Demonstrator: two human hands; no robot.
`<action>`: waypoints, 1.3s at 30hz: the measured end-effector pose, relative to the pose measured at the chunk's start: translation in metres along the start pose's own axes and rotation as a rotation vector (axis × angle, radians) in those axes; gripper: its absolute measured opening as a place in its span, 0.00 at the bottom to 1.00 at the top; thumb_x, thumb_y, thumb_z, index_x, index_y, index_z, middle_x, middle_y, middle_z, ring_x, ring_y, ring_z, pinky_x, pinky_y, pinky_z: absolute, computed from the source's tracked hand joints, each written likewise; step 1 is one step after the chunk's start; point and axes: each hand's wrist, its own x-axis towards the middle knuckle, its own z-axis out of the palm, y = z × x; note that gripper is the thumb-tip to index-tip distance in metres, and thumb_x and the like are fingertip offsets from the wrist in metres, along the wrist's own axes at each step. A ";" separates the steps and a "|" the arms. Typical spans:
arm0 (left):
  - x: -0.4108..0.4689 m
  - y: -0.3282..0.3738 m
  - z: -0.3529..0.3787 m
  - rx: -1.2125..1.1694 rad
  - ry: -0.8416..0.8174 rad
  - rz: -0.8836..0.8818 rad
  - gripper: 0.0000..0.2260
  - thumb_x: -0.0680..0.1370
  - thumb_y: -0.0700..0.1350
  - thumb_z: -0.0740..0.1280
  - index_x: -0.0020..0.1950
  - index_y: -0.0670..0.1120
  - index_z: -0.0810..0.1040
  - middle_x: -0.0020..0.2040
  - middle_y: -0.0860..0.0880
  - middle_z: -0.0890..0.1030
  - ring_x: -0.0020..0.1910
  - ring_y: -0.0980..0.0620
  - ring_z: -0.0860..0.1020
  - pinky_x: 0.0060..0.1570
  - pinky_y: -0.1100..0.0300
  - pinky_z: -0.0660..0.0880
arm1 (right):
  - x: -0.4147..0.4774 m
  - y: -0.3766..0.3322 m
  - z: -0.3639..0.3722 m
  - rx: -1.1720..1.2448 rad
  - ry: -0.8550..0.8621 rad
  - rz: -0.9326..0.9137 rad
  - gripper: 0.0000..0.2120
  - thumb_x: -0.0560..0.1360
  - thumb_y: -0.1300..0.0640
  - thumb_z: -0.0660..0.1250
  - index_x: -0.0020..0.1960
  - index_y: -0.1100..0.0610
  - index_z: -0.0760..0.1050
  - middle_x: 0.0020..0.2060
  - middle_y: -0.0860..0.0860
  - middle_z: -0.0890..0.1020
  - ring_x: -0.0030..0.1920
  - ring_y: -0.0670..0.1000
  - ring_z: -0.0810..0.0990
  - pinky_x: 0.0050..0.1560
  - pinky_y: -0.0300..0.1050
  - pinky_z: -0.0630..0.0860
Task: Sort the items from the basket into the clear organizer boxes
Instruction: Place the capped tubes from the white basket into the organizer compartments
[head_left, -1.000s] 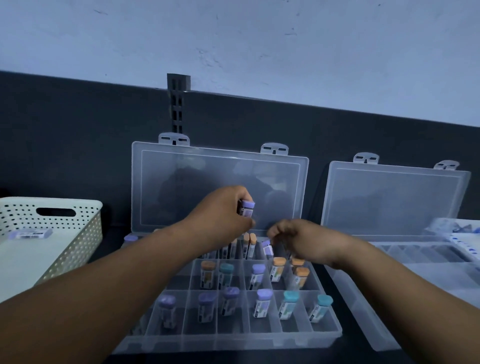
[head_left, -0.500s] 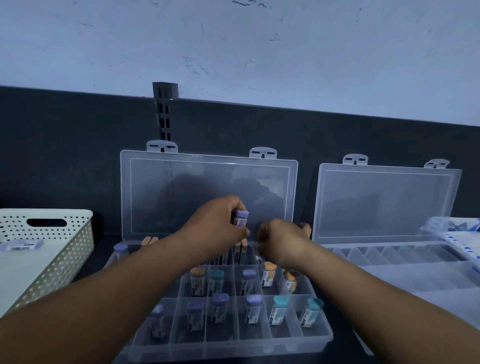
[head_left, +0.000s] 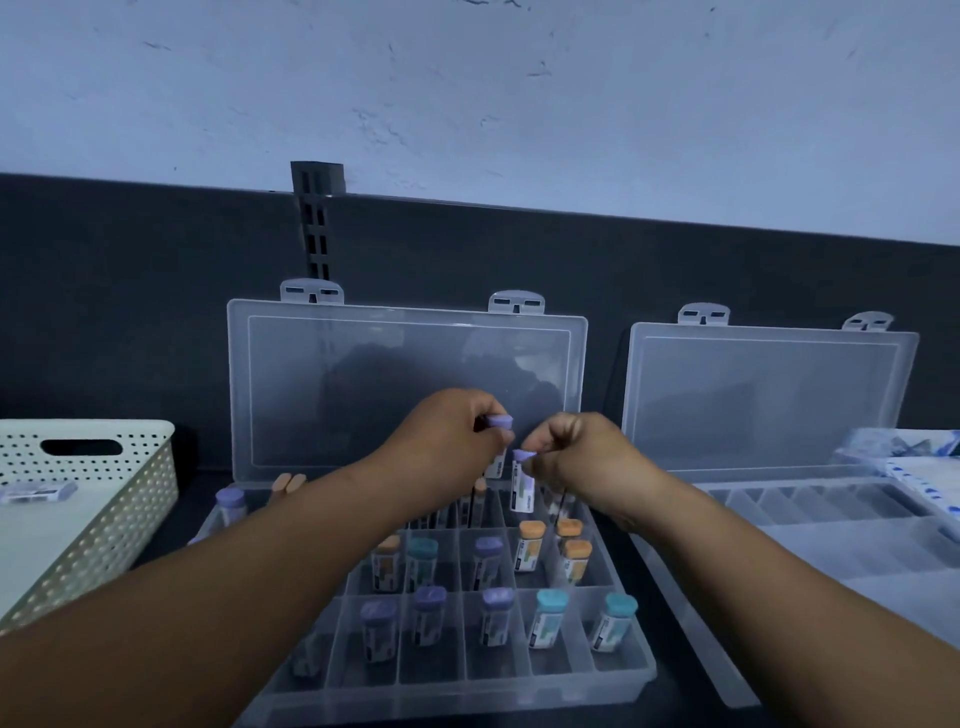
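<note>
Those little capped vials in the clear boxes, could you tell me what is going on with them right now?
A person is sorting them by hand. The left hand holds a purple-capped vial and the right hand holds another vial, both above the back of the left organizer box, which already has purple, teal and orange-capped vials standing in its compartments. The right organizer box looks empty. One item remains in the white basket.

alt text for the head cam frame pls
Two hands, left hand and right hand, each hold a purple-capped vial over the left organizer, already stocked with capped vials. A second organizer sits open to the right, a white basket far left.
</note>
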 end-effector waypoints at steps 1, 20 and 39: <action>0.002 0.001 0.003 0.011 -0.003 0.006 0.06 0.78 0.43 0.66 0.41 0.49 0.78 0.32 0.53 0.76 0.29 0.58 0.71 0.31 0.66 0.68 | -0.001 0.000 -0.002 -0.007 -0.004 -0.021 0.06 0.71 0.63 0.73 0.37 0.56 0.79 0.32 0.55 0.81 0.32 0.53 0.75 0.36 0.48 0.75; 0.020 -0.001 0.036 0.570 -0.006 0.086 0.07 0.78 0.48 0.64 0.48 0.46 0.80 0.44 0.46 0.79 0.46 0.45 0.77 0.44 0.54 0.73 | -0.003 0.003 -0.004 -0.463 -0.002 -0.151 0.07 0.73 0.59 0.66 0.47 0.50 0.80 0.41 0.51 0.83 0.43 0.53 0.82 0.46 0.50 0.80; 0.030 -0.013 0.036 0.730 -0.228 0.094 0.09 0.74 0.48 0.67 0.50 0.48 0.82 0.47 0.46 0.81 0.47 0.44 0.78 0.41 0.56 0.73 | 0.003 -0.007 -0.001 -0.702 -0.174 -0.201 0.06 0.74 0.54 0.68 0.48 0.53 0.82 0.43 0.54 0.82 0.44 0.55 0.80 0.45 0.49 0.79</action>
